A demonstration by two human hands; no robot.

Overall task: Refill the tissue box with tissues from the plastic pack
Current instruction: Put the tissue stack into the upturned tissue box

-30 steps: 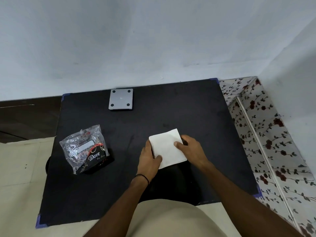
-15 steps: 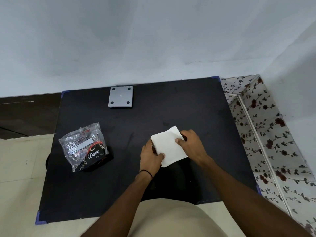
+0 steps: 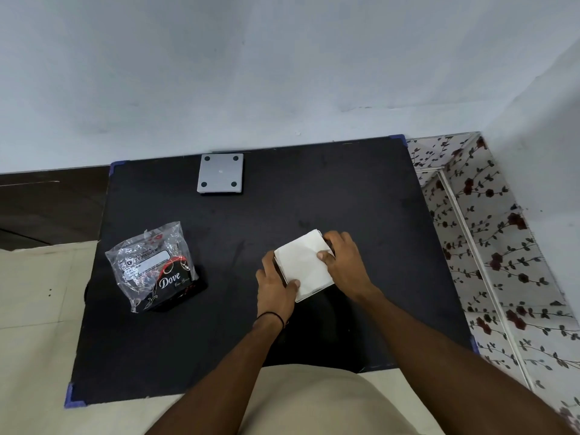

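Both of my hands close on a white stack of tissues (image 3: pixel 306 265) near the middle of the black surface (image 3: pixel 361 199). My left hand (image 3: pixel 274 285) grips the stack's left edge, thumb laid over the near corner and fingers curled down the side. My right hand (image 3: pixel 345 262) clasps the far right edge, thumb pressed on the top sheet and fingers wrapped behind. The stack sits square-cut and slightly turned, one corner pointing away from me; I cannot tell whether it rests on the surface or is lifted a little above it.

Well apart to the left lies the plastic pack (image 3: pixel 150 262), a crumpled clear wrapper with a white label, lying partly over a dark box (image 3: pixel 175 287) marked "Dove" in white script with red trim. From here I cannot tell whether that box is open.

At the far edge of the surface, close to the pale wall (image 3: pixel 282 73), sits a grey square plate (image 3: pixel 220 177) with four dark dots at its corners. A thin black band (image 3: pixel 271 316) circles my left wrist. Floral-patterned paneling (image 3: pixel 489 246) runs along the right side.
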